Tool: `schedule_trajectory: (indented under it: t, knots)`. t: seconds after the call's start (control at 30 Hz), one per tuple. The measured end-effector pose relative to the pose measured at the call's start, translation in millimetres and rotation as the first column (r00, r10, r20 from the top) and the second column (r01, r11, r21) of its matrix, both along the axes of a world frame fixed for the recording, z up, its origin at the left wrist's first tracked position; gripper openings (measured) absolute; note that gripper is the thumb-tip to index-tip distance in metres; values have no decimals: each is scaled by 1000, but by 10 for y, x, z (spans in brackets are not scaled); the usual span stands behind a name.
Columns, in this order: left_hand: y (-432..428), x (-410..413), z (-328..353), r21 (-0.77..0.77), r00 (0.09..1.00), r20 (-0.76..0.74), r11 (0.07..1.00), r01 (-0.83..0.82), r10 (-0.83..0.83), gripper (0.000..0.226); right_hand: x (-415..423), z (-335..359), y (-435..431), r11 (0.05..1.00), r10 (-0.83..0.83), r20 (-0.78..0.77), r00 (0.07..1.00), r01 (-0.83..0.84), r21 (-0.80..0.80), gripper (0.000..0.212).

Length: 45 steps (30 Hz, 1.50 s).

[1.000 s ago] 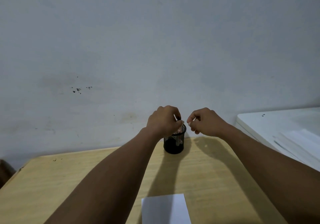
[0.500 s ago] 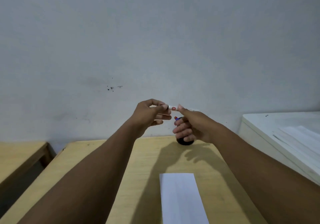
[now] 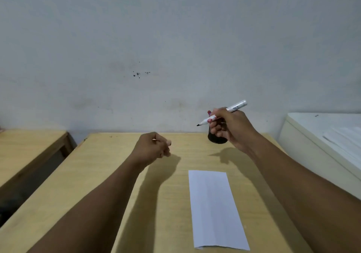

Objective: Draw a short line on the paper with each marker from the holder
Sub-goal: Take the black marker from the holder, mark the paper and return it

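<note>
My right hand (image 3: 229, 126) holds a white marker (image 3: 237, 106) in the air, uncapped, its dark tip pointing left. Behind that hand stands the black mesh holder (image 3: 216, 138) at the far edge of the table, mostly hidden; a red marker end (image 3: 209, 113) pokes out above my fingers. My left hand (image 3: 153, 148) is closed low over the table to the left, and seems to pinch something small at its fingertips, perhaps the cap. A white strip of paper (image 3: 214, 209) lies on the wooden table (image 3: 109, 174) in front of me, blank.
A grey wall rises right behind the table. A second wooden table (image 3: 25, 147) stands to the left across a gap. A white cabinet top (image 3: 320, 131) with loose sheets is on the right.
The marker came out of the holder and was pulled apart from its cap. My hands separated: the right one moved right with the marker, the left one dropped down to the left.
</note>
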<state>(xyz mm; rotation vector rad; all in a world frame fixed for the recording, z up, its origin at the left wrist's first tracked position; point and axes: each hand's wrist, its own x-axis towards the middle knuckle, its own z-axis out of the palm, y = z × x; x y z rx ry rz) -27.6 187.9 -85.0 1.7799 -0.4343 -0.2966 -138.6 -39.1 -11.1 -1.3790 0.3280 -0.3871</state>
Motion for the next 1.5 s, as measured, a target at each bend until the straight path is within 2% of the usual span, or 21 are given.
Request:
schedule_trajectory:
  t: [0.07, 0.1, 0.2, 0.3, 0.43, 0.53, 0.77, 0.87, 1.3, 1.4, 1.5]
  knots:
    - [32, -5, -138, 302, 987, 150, 953, 15, -63, 10, -57, -114, -15, 997, 31, -71, 997, -36, -64, 13]
    - [-4, -25, -199, 383, 978, 177, 923, 35, -111, 9, -67, -216, 9, 996, 44, -101, 994, -52, -75, 13]
    - [-181, -106, -337, 505, 947, 216, 857, 101, -239, 6, -61, -628, 142, 996, 27, -126, 992, -38, -82, 4]
    - [-277, -135, -467, 567, 928, 249, 818, 92, -277, 4, -26, -1010, 233, 993, -48, -129, 990, 33, -113, 13]
    - [-264, -216, -629, 510, 923, 339, 860, -15, -185, 11, 51, -1281, 304, 984, -129, -128, 983, 111, -139, 17]
    - [-250, -275, -664, 461, 927, 337, 887, -11, -164, 27, 47, -1407, 343, 972, -149, -116, 982, 123, -202, 19]
    - [-222, -198, -649, 538, 910, 286, 836, 106, -299, 67, 15, -1440, 371, 914, -135, -114, 984, 80, -397, 20]
    - [-222, -196, -638, 544, 899, 303, 832, 110, -317, 76, 5, -1457, 383, 896, -100, -104, 990, 44, -442, 20]
    - [-219, -207, -637, 534, 906, 293, 838, 111, -307, 75, 21, -1485, 354, 936, -26, -80, 996, -3, -351, 19]
    - [-210, -165, -627, 480, 937, 225, 867, 130, -265, 63, 30, -1435, 333, 959, -101, -83, 991, 75, -274, 21]
    - [-181, -92, -624, 372, 960, 125, 909, 188, -250, 33, 52, -1321, 261, 982, -177, -102, 979, 169, -83, 17]
